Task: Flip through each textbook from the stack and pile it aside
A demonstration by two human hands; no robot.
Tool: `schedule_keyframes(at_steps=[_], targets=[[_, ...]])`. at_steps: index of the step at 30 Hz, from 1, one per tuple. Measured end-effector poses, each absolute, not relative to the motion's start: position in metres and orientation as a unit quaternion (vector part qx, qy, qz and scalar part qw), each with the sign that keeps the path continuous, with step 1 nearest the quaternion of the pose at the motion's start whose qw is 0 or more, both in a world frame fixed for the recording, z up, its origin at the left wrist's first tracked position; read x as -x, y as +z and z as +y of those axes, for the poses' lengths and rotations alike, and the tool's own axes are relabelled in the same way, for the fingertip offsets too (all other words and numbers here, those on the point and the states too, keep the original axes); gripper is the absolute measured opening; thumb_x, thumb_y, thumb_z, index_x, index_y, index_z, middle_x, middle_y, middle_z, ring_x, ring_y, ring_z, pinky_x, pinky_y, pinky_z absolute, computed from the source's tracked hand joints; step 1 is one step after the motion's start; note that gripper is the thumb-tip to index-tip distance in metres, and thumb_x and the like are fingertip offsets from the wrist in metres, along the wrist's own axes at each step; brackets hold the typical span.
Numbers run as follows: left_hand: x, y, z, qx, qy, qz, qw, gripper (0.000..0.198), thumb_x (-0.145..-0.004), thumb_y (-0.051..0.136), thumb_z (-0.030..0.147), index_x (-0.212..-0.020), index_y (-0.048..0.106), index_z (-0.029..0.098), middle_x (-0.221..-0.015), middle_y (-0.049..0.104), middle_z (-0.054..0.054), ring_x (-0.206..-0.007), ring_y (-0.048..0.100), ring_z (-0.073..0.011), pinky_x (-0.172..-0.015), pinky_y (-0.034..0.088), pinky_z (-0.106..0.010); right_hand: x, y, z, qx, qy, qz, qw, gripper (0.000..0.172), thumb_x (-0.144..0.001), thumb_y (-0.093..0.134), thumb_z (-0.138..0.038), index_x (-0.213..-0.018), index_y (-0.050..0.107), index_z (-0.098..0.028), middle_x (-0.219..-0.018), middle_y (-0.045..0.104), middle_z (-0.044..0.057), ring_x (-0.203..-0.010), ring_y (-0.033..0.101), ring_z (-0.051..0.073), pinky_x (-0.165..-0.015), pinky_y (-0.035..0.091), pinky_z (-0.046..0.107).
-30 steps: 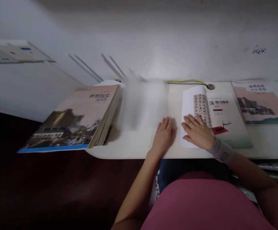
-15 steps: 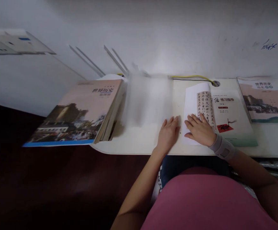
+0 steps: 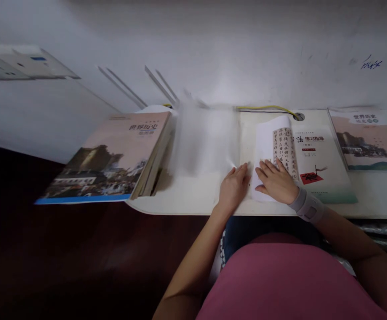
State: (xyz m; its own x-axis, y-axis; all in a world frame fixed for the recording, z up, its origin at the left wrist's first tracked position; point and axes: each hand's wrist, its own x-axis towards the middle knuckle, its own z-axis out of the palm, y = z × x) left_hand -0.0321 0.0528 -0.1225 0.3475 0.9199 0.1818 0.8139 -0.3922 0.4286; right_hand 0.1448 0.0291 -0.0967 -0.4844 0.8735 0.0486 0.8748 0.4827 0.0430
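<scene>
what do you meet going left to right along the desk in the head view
stack of history books → blurred white object → left hand → right hand → calligraphy workbook cover → history book by the right edge

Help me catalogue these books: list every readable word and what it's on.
"世界历史": left book, top of a stack.
"法 练习指导": middle book, start hidden by its turned page.
"世界历史": right book.
Unreadable: calligraphy on the turned page, small print, blue wall scribble.

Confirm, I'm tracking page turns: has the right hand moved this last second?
No. The right hand still lies on the white page, just left of the red seal.
</scene>
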Motion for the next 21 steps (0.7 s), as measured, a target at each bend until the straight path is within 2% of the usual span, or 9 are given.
schedule_keyframes(at_steps=[5, 10, 13, 16, 21], targets=[[0.032, -0.116, 0.052, -0.769, 0.206, 0.584, 0.157, 0.038, -0.094, 0.043, 0.022, -0.131, 0.053, 0.016, -0.112, 0.070, -0.011, -0.108, 0.064, -0.0250, -0.090, 0.053, -0.040, -0.143, -0.097, 0.029, 0.514, -0.030, -0.857, 0.006, 0.058, -0.092, 0.048, -0.044, -0.135, 0.046, -0.006, -0.145, 0.042, 0.021, -0.134, 0.038, 0.034, -0.111, 0.025, 0.056], [0.033, -0.115, 0.052, -0.763, 0.229, 0.574, 0.189, 0.041, -0.094, 0.042, 0.021, -0.133, 0.050, 0.014, -0.118, 0.067, -0.013, -0.104, 0.066, -0.0238, -0.090, 0.053, -0.039, -0.135, -0.101, 0.025, 0.519, -0.039, -0.854, 0.013, 0.057, -0.093, 0.045, -0.043, -0.136, 0.045, -0.006, -0.144, 0.043, 0.022, -0.133, 0.039, 0.034, -0.109, 0.027, 0.056], [0.034, -0.118, 0.050, -0.783, 0.240, 0.542, 0.189, 0.042, -0.094, 0.040, 0.022, -0.135, 0.047, 0.013, -0.127, 0.062, -0.014, -0.117, 0.059, -0.0237, -0.098, 0.048, -0.041, -0.131, -0.103, 0.020, 0.522, -0.042, -0.852, 0.022, 0.056, -0.094, 0.043, -0.042, -0.137, 0.045, -0.006, -0.143, 0.044, 0.021, -0.133, 0.040, 0.034, -0.110, 0.027, 0.053], [0.037, -0.121, 0.044, -0.807, 0.233, 0.518, 0.160, 0.044, -0.093, 0.039, 0.020, -0.135, 0.045, 0.011, -0.135, 0.056, -0.015, -0.129, 0.048, -0.0264, -0.108, 0.037, -0.048, -0.127, -0.103, 0.015, 0.527, -0.036, -0.849, 0.025, 0.056, -0.094, 0.043, -0.039, -0.136, 0.045, -0.002, -0.142, 0.044, 0.023, -0.133, 0.040, 0.033, -0.109, 0.031, 0.049], [0.041, -0.130, 0.026, -0.816, 0.206, 0.521, 0.141, 0.051, -0.090, 0.040, 0.018, -0.141, 0.036, 0.010, -0.141, 0.047, -0.020, -0.136, 0.036, -0.0325, -0.107, 0.034, -0.057, -0.120, -0.101, 0.008, 0.533, -0.038, -0.845, 0.025, 0.054, -0.094, 0.043, -0.035, -0.134, 0.046, 0.002, -0.141, 0.044, 0.025, -0.132, 0.042, 0.032, -0.108, 0.036, 0.044]])
